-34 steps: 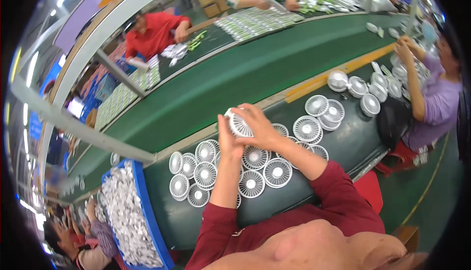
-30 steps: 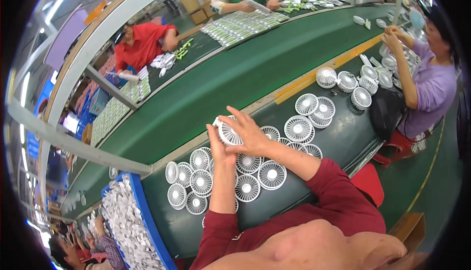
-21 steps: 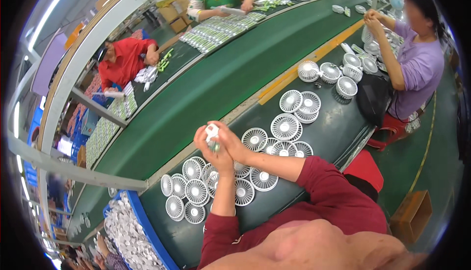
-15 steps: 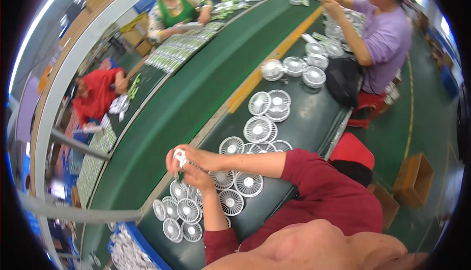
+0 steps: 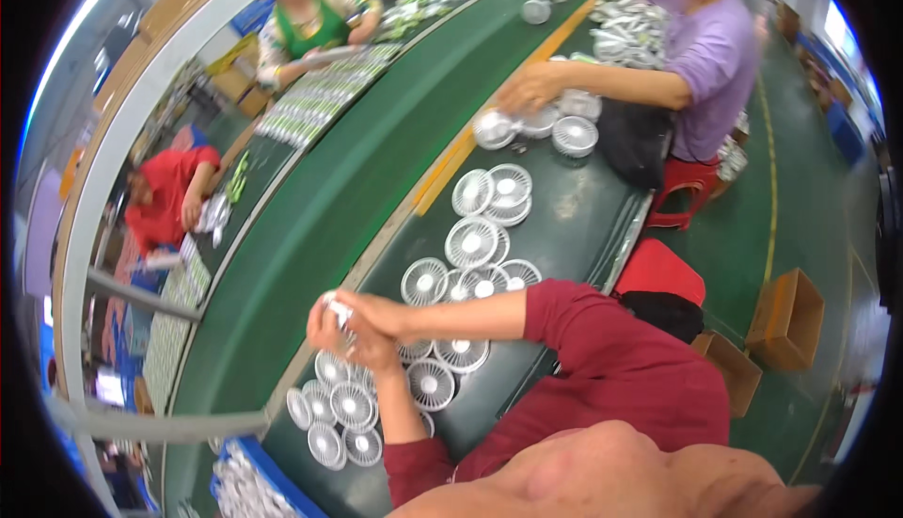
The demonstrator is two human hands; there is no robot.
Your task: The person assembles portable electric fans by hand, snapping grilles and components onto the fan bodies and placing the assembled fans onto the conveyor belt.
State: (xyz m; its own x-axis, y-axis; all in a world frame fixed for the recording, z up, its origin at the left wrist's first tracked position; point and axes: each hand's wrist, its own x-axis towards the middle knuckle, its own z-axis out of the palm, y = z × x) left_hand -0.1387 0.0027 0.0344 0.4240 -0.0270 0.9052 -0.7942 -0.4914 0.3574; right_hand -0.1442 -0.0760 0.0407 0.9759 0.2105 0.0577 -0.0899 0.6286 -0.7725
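Both my hands are together above the near edge of the green work table. In them is a small white plastic part point(image 5: 339, 309), mostly covered by fingers, so its exact kind cannot be made out. My right hand point(image 5: 381, 315) reaches in from the right and closes on the part. Just below it, my left hand point(image 5: 369, 347) also grips the part with bent fingers. Under and beside my wrists lie round white fan grilles, among them one grille point(image 5: 431, 384) to the right of my left forearm and another point(image 5: 353, 406) to its left.
More fan grilles point(image 5: 471, 241) lie farther up the table point(image 5: 574, 203). A green conveyor belt point(image 5: 310, 222) runs alongside. A blue bin point(image 5: 273, 466) of white parts stands at lower left. A co-worker in purple point(image 5: 710, 62) handles grilles; cardboard boxes point(image 5: 786, 318) stand on the floor.
My hands stay together on the white part, which has turned and is more covered. The purple-sleeved co-worker's arms have spread, one reaching toward the nearer grilles. The whole view has shifted slightly.
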